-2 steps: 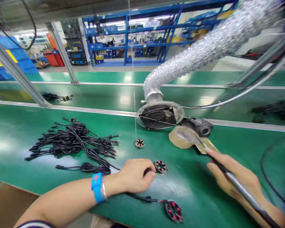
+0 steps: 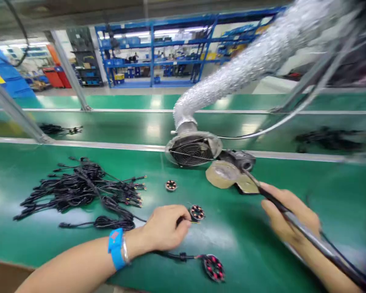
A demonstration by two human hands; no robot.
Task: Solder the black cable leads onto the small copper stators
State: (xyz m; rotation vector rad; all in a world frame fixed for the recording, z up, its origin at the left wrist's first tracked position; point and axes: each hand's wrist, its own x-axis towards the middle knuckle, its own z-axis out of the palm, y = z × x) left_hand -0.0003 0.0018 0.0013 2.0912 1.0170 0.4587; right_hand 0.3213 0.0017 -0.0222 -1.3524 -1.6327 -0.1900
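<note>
A copper-wound ring (image 2: 197,212) lies on the green bench (image 2: 247,252). Just left of it, the person's left hand (image 2: 166,226) is curled closed, thumb and forefinger pinching a cable end (image 2: 195,222), seemingly to keep its bare wires close to the ring; contact is hidden. Right of the ring, the right hand (image 2: 293,211) closes pen-style around a soldering iron (image 2: 301,231), a grip that likely steadies its tip near the tape roll (image 2: 215,179) beyond the ring. Behind the ring stands a fan (image 2: 192,154), probably there to draw off fumes. A pink-wound ring (image 2: 213,268) lies nearer the person than the copper-wound ring; black cables (image 2: 88,183) heap to its left, perhaps for easy reach.
</note>
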